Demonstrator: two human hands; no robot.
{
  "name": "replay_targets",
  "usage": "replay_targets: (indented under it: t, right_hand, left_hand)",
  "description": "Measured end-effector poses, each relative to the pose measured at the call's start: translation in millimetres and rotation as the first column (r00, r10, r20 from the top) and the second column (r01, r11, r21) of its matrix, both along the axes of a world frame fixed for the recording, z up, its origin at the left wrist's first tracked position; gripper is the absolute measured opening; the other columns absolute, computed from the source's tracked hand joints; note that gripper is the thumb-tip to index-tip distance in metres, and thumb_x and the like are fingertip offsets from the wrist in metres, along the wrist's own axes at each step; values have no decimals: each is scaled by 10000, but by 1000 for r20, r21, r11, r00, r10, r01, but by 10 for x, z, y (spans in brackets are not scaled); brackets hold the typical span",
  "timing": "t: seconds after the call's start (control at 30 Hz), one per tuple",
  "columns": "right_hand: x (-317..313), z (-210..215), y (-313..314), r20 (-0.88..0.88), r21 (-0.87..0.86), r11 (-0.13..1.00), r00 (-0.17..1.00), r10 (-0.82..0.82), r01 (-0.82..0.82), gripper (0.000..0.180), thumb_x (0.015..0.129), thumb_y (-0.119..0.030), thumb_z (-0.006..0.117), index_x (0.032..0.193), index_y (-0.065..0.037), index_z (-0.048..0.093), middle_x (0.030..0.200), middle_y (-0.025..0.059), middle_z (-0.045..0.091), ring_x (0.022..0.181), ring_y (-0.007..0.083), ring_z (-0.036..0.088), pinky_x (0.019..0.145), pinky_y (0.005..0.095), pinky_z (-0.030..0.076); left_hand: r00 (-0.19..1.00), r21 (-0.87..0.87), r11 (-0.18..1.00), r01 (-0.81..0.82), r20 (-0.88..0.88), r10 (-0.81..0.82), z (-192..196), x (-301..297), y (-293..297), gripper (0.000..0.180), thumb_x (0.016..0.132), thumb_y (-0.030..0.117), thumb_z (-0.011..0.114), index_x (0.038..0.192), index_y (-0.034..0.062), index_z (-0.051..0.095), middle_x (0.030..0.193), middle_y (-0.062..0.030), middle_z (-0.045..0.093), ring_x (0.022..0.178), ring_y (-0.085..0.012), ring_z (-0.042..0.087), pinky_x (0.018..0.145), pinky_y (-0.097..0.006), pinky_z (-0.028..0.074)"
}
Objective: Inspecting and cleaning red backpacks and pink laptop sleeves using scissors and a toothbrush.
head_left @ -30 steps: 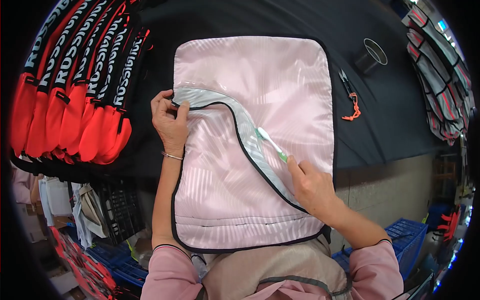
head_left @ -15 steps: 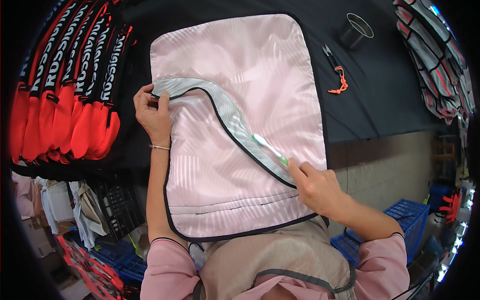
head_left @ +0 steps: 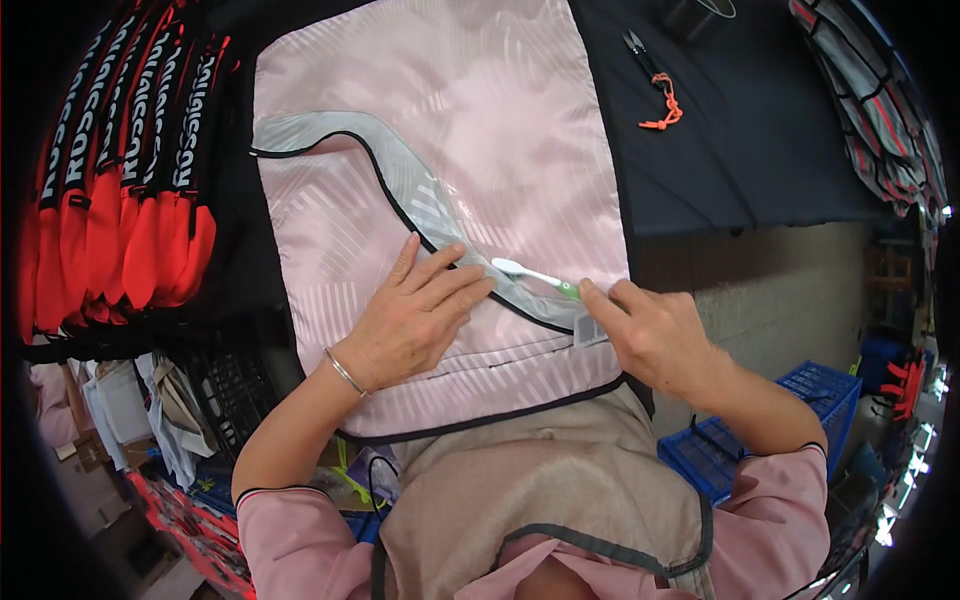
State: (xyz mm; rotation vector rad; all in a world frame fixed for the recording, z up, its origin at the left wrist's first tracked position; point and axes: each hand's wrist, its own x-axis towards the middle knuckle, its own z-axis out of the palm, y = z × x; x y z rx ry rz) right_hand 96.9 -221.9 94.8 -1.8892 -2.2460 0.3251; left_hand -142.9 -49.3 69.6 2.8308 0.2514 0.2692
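Note:
A pink, shiny patterned fabric piece (head_left: 500,110) with black-bound edges lies before me, its near end by my apron. Across it runs an opening with a folded-back pale grey strip (head_left: 390,150) and black binding. My left hand (head_left: 415,315) rests on the cloth, fingers stretched out over the black binding and the grey strip. In my right hand (head_left: 655,335) is a white and green toothbrush (head_left: 538,275), gripped by its handle; its head points left, over the strip near my left fingertips. Beside my right fingers a small white label (head_left: 590,330) shows at the strip's end.
Thread snips (head_left: 640,58) with an orange cord lie on the black-covered table (head_left: 720,180), near a metal cup (head_left: 697,15). Red and black fabric pieces (head_left: 130,230) are stacked at left, grey ones (head_left: 870,110) at far right. A blue crate (head_left: 815,395) stands below right.
My left hand has left the strip's far left end and come down right, flat near the toothbrush. The cloth sits further up and left in view. The label now shows by my right hand.

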Motion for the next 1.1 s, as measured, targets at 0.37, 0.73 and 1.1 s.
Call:
replay_targets:
  t: [0.37,0.73,1.1]
  right_hand:
    - [488,340,-202,213,-127,975,955,207,-183,457,705,-77,641,1160,-49,604,752,26,486,567,163,577,442,307,445]
    - [755,325,-289,259,-113,976,943,211,-187,336,755,-101,619,1091,-83,611,725,19,468,578,163,554,479,316,442]
    - [846,-16,-264,201,-14,986,965,166,-167,416,747,-74,609,1159,-129,617,787,25,524,632,192,583,538,333,463]
  left_hand:
    - [994,-43,999,11,105,-7,-216,-47,15,248,753,101,720,996,113,674,1046,-15,607,1104,-222,536,1058,-445,388]
    - [991,-70,998,-5,135,14,-225,-35,-17,233,717,61,734,939,99,675,1024,-20,618,1084,-239,552,1048,-451,408]
    - [992,-99,994,-46,117,57,-174,-95,-84,333,731,55,724,1053,71,639,1069,-76,610,1119,-303,549,1033,-472,409]
